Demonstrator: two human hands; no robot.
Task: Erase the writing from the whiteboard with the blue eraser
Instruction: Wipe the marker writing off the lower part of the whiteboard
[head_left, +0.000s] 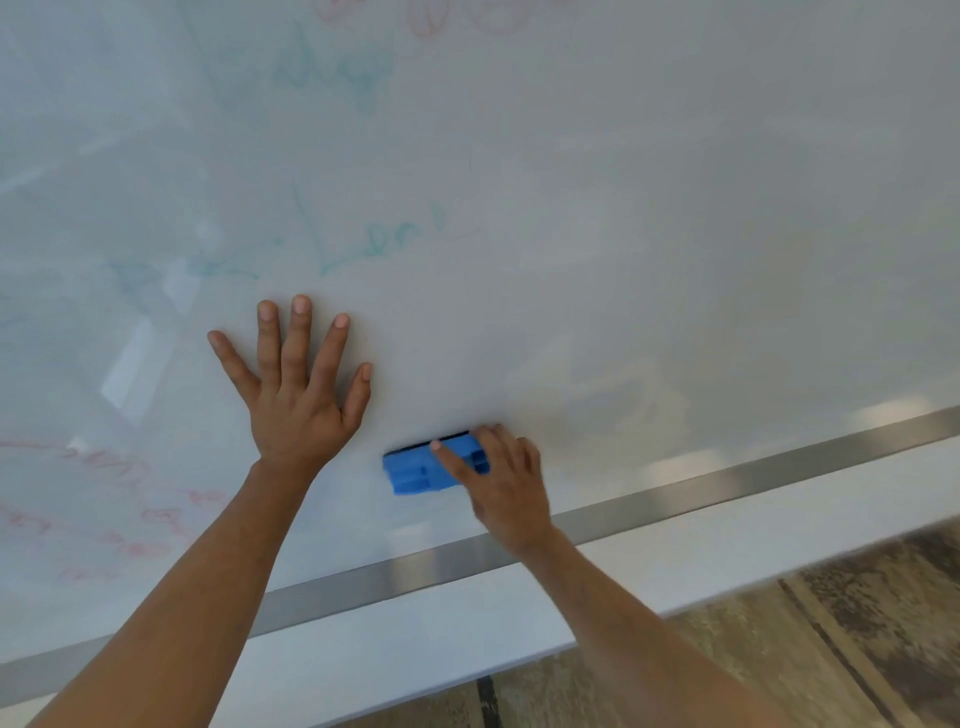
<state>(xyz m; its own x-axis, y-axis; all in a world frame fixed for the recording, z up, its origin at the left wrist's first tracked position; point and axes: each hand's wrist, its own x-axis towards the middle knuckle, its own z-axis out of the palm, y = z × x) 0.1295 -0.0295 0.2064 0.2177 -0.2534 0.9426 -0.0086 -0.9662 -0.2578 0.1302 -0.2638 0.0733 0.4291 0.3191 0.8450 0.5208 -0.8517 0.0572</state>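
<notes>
Fingers (454, 460) of the right hand (506, 483) curl over the blue eraser (423, 467), gripping it along its back and pressing its dark felt face flat against the whiteboard (675, 208), low on the board and just above the metal bottom rail (727, 480). The left hand (296, 395) lies spread and flat against the board beside it, fingers straight and holding nothing, apparently bracing the person who leans in. The eraser sits between the two hands, its long side roughly parallel with the rail, a hold that would let it sweep a broad band with each stroke. Board around and to the right of the eraser looks wiped, with only a faint haze. Work remains, by the look of it: pale green writing (384, 239) shows above the left hand, more green higher up (332, 73), faded red scrawl (104, 499) at the lower left and red loops (426, 18) at the top edge. Reaching those marks would likely mean carrying the eraser leftward and upward. Below the rail a white ledge (415, 639) runs, and wood-patterned floor (779, 623) lies beyond
</notes>
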